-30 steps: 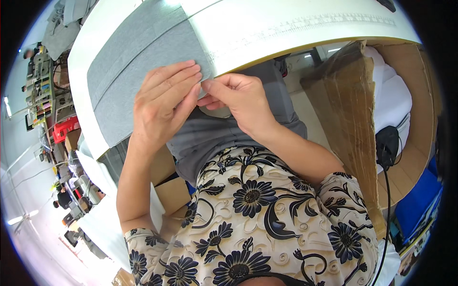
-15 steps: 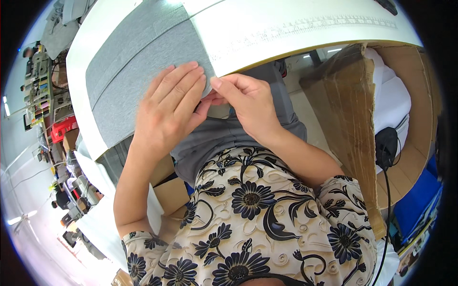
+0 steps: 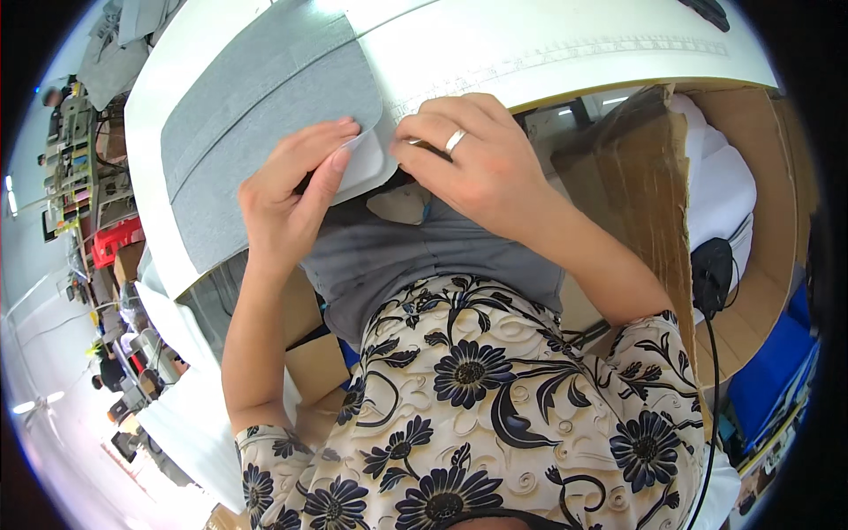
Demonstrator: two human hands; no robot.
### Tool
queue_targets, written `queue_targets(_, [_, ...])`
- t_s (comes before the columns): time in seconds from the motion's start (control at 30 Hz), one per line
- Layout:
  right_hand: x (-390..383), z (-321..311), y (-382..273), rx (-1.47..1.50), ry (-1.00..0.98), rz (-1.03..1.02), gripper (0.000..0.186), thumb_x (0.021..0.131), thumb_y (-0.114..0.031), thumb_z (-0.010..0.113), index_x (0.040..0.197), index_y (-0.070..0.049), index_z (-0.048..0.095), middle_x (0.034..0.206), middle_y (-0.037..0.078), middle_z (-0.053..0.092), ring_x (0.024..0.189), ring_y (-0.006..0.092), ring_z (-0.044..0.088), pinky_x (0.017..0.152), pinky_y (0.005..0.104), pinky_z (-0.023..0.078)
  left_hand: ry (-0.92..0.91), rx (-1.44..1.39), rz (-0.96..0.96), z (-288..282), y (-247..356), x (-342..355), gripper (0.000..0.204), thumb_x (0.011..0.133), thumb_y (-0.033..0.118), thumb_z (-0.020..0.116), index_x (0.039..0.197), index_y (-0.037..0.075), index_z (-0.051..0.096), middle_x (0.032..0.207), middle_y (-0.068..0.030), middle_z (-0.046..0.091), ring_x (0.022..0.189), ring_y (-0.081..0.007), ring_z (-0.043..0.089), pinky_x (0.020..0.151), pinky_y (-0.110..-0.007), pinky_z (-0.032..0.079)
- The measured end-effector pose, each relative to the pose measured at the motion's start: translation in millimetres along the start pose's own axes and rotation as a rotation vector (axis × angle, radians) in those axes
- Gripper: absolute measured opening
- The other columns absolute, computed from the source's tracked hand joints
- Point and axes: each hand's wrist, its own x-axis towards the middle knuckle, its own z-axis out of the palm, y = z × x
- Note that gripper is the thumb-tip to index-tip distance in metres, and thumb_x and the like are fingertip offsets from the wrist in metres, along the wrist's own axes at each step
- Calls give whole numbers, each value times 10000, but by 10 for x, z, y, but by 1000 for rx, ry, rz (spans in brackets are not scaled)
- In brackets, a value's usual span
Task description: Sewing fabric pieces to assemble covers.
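Observation:
A grey fabric piece (image 3: 265,115) with a seam across it and a rounded corner lies on the white table. At its near right corner a whitish layer (image 3: 373,159) shows beside the grey face. My left hand (image 3: 296,181) is closed on the edge there, thumb and fingertips pinching what looks like a thin lifted rim of the piece. Just right of that corner is my right hand (image 3: 481,155), a ring on one finger. Its fingers are curled together, and a tiny light spot shows at their tips; what they hold is too small to name.
A clear ruler (image 3: 601,46) lies on the white table (image 3: 495,26), with a dark object (image 3: 707,12) at the far edge. To the right stands a cardboard box (image 3: 636,194) holding white material (image 3: 707,168) and a black corded device (image 3: 712,265). Equipment lines the far left.
My right hand has turned over and moved right and up, off the corner. My left hand went from lying flat to pinching the edge, and the whitish layer now shows.

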Motion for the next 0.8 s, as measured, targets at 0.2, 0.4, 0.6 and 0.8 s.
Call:
queue_targets(0.2, [32, 117, 63, 57, 39, -121, 158, 732, -145, 621, 861, -59, 651, 1005, 30, 663, 984, 191, 631, 840, 334, 494, -80, 96, 165, -65, 79, 150, 102, 855, -14, 702, 953, -30, 724, 1046, -123, 746, 1058, -273, 695, 898, -343, 535])
queue_targets(0.4, [74, 36, 229, 62, -5, -221, 145, 725, -124, 627, 846, -46, 646, 968, 38, 674, 956, 192, 643, 849, 330, 500, -211, 251, 340, -167, 204, 346, 72, 842, 5, 713, 907, -23, 701, 1017, -136, 736, 1047, -290, 693, 879, -383, 529])
queue_targets(0.6, [59, 22, 218, 110, 23, -182, 139, 723, -112, 639, 844, -45, 654, 934, 30, 675, 931, 194, 649, 835, 329, 511, -207, 327, 416, -19, 116, 208, 127, 820, 28, 740, 928, -20, 691, 1009, -135, 728, 1047, -294, 691, 893, -419, 549])
queue_targets(0.8, [55, 49, 249, 170, 44, -191, 152, 710, -112, 654, 843, -39, 661, 929, 32, 674, 916, 206, 649, 786, 320, 529, -166, 473, 407, 91, 176, 87, 246, 751, 62, 796, 960, -11, 688, 1065, -115, 720, 1066, -281, 692, 933, -431, 559])
